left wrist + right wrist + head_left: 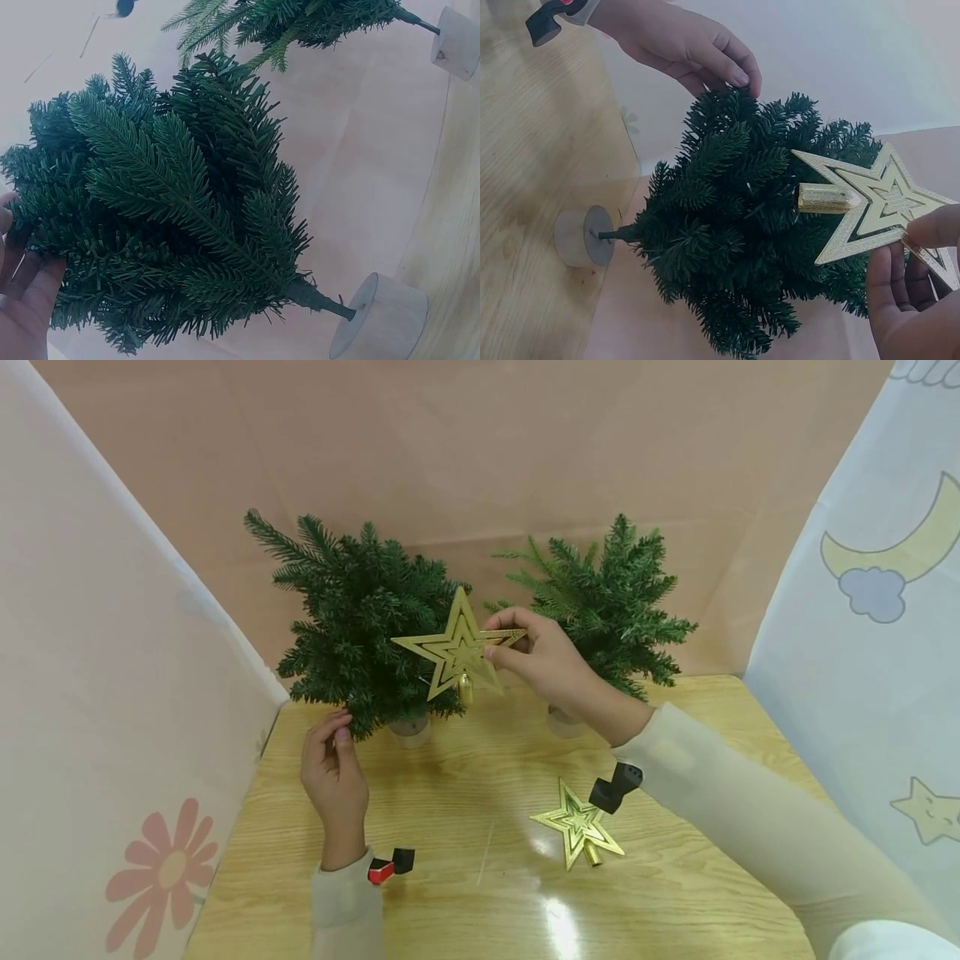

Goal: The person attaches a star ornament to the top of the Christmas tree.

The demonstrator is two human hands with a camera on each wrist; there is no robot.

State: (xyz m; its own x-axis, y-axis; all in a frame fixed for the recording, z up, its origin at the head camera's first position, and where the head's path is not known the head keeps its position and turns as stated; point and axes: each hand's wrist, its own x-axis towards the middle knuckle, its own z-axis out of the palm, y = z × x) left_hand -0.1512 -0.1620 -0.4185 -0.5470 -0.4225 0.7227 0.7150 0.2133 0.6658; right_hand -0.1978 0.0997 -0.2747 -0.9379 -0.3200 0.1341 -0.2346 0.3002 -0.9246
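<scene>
My right hand pinches one arm of a gold star tree topper between thumb and fingers. The star is upright, its short hollow socket pointing down, and it overlaps the left artificial Christmas tree in the head view. At that tree's lower left edge, my left hand pinches a branch tip; its fingertips are partly hidden among the needles. The tree stands on a round pale wooden base. A second gold star topper lies on the table below my right forearm.
Another small artificial tree stands at the back right, its base partly behind my right arm. The wooden table meets a pinkish backdrop. Printed cloth walls flank it left and right.
</scene>
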